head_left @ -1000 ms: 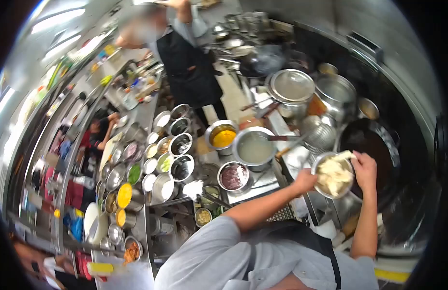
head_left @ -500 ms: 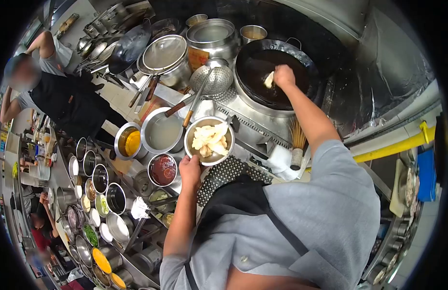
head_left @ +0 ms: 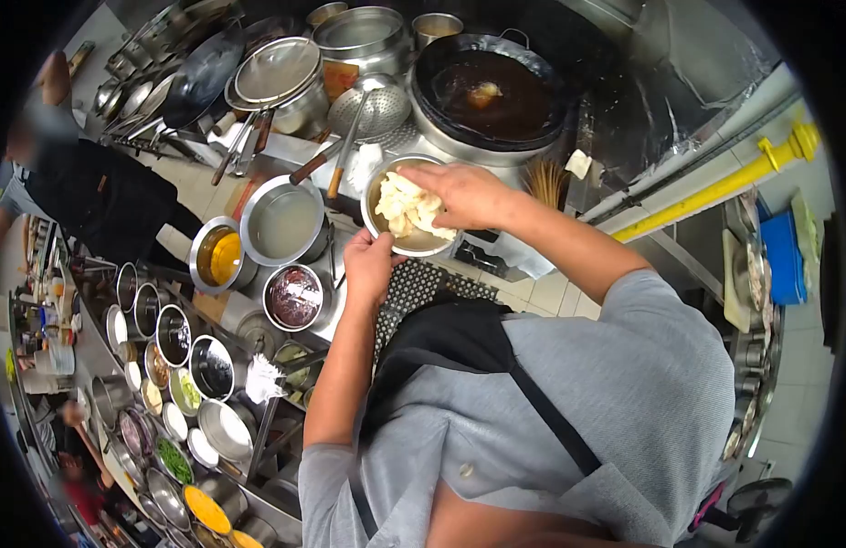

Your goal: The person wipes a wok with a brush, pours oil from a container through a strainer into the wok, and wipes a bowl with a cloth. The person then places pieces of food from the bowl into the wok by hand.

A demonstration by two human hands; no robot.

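A steel bowl [head_left: 372, 203] full of pale battered pieces [head_left: 407, 205] is held by its near left rim in my left hand [head_left: 368, 265]. My right hand [head_left: 464, 194] reaches over the right side of the bowl, its fingers on the pieces; whether they grip one is hard to tell. Up and to the right, a black wok [head_left: 432, 100] holds dark oil [head_left: 514, 96], with a single pale piece [head_left: 483, 93] in it among some bubbles.
Left of the bowl are a pot of cloudy liquid [head_left: 284, 219], a bowl of yellow liquid [head_left: 225, 258] and a red sauce pot [head_left: 293, 298]. A perforated ladle [head_left: 373, 111] lies behind. A person in a black apron [head_left: 103, 196] stands at the left.
My right hand has moved from over the wok back to the bowl. The piece it held is now in the oil. The view has shifted, and my left hand still holds the bowl.
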